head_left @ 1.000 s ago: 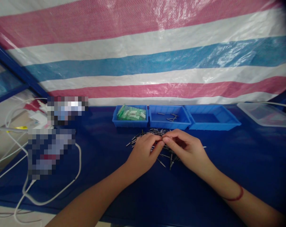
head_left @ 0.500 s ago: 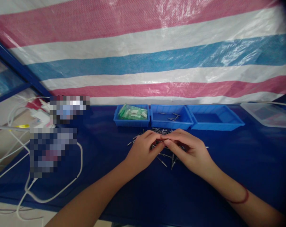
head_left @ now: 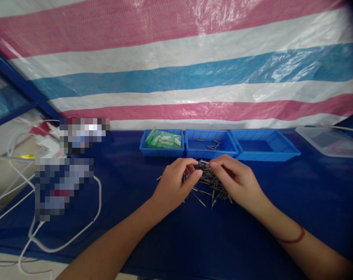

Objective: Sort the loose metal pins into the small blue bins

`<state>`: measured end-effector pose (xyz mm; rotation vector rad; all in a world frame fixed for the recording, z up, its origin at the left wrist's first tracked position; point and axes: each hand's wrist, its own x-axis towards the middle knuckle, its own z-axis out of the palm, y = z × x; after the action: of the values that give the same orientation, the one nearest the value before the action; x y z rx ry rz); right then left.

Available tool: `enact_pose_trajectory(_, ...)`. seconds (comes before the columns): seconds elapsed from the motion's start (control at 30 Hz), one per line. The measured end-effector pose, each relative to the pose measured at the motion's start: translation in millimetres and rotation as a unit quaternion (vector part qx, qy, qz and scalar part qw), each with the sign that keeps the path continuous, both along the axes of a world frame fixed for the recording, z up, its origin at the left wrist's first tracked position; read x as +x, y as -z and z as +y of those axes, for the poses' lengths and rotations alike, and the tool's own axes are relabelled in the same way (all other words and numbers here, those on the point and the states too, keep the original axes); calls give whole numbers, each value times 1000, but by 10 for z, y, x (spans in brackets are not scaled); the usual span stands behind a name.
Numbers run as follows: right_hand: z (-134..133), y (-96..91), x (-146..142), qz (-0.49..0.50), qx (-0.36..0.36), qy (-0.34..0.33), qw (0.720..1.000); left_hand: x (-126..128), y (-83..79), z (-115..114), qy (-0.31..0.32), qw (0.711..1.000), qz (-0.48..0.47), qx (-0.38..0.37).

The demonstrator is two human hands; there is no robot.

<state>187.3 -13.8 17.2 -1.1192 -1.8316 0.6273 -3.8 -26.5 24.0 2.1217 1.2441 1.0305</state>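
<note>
A loose pile of thin metal pins lies on the dark blue table cover, just in front of three blue trays. My left hand rests at the pile's left edge with its fingers curled over some pins. My right hand sits on the right of the pile, thumb and forefinger pinched together at its far edge on what looks like a single pin. The fingertips of the two hands are a short gap apart. A red string circles my right wrist.
The left blue tray holds small green packets, the middle tray a few pins, the right tray shows nothing inside. A clear plastic lid lies far right. White cables loop at the left. A striped tarp hangs behind.
Both hands have moved slightly away from me over the pile, and their fingertips, which were together, have come apart so the pins between them show.
</note>
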Motion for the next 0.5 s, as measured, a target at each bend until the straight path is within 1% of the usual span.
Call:
enact_pose_trajectory(0.07,90,32,49,38,-25,63,997,10,10,-11,6,1000,16,1)
enact_pose_trajectory(0.13,189,77,96,94,-71,118,986,22,27,-24,21,998,51,11)
enact_pose_trajectory(0.2,273,121,124,170,-117,144,968,36,49,-42,40,995,91,27)
enact_pose_trajectory(0.27,323,149,126,239,-147,146,949,50,73,-63,57,989,133,42)
enact_pose_trajectory(0.33,338,153,112,283,-163,139,935,60,97,-84,70,981,172,58)
enact_pose_trajectory(0.43,314,131,87,304,-177,124,928,69,134,-106,90,969,217,81)
enact_pose_trajectory(0.5,286,112,78,301,-181,118,929,73,159,-113,100,961,239,93)
